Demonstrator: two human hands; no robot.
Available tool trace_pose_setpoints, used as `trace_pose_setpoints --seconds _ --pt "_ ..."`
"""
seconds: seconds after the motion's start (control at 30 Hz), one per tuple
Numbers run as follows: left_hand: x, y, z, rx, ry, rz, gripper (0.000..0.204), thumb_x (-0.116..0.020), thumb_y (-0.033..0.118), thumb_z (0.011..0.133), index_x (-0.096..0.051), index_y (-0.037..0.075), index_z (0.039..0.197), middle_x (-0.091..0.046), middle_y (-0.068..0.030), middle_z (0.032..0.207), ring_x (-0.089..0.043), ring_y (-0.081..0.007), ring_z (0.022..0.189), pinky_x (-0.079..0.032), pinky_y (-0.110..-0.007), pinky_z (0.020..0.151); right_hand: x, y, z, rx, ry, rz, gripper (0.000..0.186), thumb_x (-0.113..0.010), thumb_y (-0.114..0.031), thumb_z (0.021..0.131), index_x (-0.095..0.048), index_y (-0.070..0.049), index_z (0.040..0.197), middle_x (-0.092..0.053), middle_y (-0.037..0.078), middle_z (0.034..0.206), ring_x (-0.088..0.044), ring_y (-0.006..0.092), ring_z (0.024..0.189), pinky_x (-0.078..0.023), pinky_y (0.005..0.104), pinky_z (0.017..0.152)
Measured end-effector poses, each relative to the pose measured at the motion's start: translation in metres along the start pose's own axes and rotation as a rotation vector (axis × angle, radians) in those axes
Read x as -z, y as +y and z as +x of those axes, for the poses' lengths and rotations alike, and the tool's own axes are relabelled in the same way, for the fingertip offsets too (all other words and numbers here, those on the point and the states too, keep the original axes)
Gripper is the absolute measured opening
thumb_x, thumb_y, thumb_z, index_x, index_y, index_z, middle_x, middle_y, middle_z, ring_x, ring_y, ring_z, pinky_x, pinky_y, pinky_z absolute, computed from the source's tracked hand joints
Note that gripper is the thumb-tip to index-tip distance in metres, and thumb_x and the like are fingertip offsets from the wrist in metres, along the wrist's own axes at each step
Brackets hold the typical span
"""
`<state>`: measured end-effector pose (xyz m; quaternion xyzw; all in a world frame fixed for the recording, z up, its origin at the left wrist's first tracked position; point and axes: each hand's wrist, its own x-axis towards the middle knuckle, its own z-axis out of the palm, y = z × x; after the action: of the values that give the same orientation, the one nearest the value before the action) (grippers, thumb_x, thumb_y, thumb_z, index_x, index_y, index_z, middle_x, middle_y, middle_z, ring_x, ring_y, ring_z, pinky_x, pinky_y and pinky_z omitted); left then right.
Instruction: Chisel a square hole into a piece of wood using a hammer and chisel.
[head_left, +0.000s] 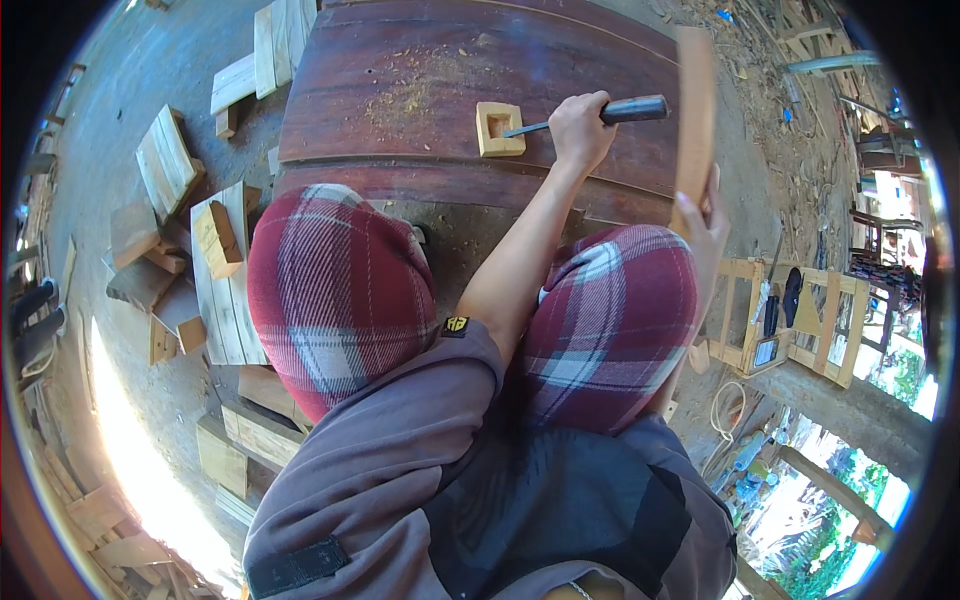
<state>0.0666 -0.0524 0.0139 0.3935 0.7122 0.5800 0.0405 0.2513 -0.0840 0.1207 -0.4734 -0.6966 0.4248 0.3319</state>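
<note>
My left hand (582, 130) grips the dark handle of a chisel (640, 110). The chisel's narrow blade slants left into the recessed hollow of a small pale square wooden block (490, 120), which lies on a reddish-brown wooden board surface (370, 40) scattered with shavings. My right hand (704, 210), partly hidden behind my plaid-covered right knee, holds a long flat wooden bat (697, 110) upright at the right edge of that surface, beside the chisel's handle end.
Pale boards and offcuts (165, 160) lie on the ground (100, 220) at left. A wooden frame (832, 330) with dark items stands at right, near a coiled cord (730, 410) and a beam. My plaid-covered knees (335, 300) frame the near side of the work surface.
</note>
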Motion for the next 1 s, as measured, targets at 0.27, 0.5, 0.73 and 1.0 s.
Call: trace_pose_setpoints --seconds 0.27,0.5,0.73,1.0 --pt "-0.002 -0.002 0.001 -0.02 0.007 0.007 0.013 -0.073 0.019 0.071 -0.066 0.012 0.078 -0.065 -0.0089 0.075 -0.065 -0.0312 0.078 -0.05 -0.042 0.068 -0.007 0.007 0.003 -0.075 0.036 -0.047 0.07 -0.065 -0.015 0.085 -0.039 -0.005 0.149 -0.051 0.019 0.139 -0.053 0.0218 0.123 -0.044 0.0329 0.101" --pt "-0.005 -0.002 0.0 -0.041 0.019 0.021 0.014 -0.074 0.02 0.07 -0.066 0.012 0.078 -0.066 -0.0082 0.075 -0.064 -0.0307 0.077 -0.05 -0.042 0.067 -0.017 0.003 0.004 -0.343 0.198 -0.045 0.073 -0.067 -0.017 0.083 -0.038 -0.001 0.148 -0.056 0.02 0.132 -0.062 0.0233 0.108 -0.05 0.0326 0.091" --pt "-0.001 -0.013 -0.001 -0.054 0.027 0.071 0.014 -0.074 0.021 0.07 -0.065 0.012 0.077 -0.066 -0.007 0.074 -0.065 -0.0294 0.076 -0.05 -0.042 0.066 -0.009 -0.013 0.001 -0.231 0.19 0.204 0.069 -0.064 -0.018 0.084 -0.04 -0.004 0.148 -0.06 0.019 0.124 -0.063 0.0204 0.099 -0.05 0.0304 0.088" --pt "0.004 -0.023 0.0 -0.03 -0.005 0.122 0.013 -0.073 0.022 0.07 -0.066 0.013 0.076 -0.065 -0.0066 0.072 -0.065 -0.0291 0.074 -0.05 -0.042 0.066 -0.013 0.025 0.007 -0.047 0.029 -0.053 0.071 -0.065 -0.017 0.083 -0.04 -0.006 0.149 -0.057 0.022 0.13 -0.062 0.0206 0.102 -0.049 0.0314 0.091"
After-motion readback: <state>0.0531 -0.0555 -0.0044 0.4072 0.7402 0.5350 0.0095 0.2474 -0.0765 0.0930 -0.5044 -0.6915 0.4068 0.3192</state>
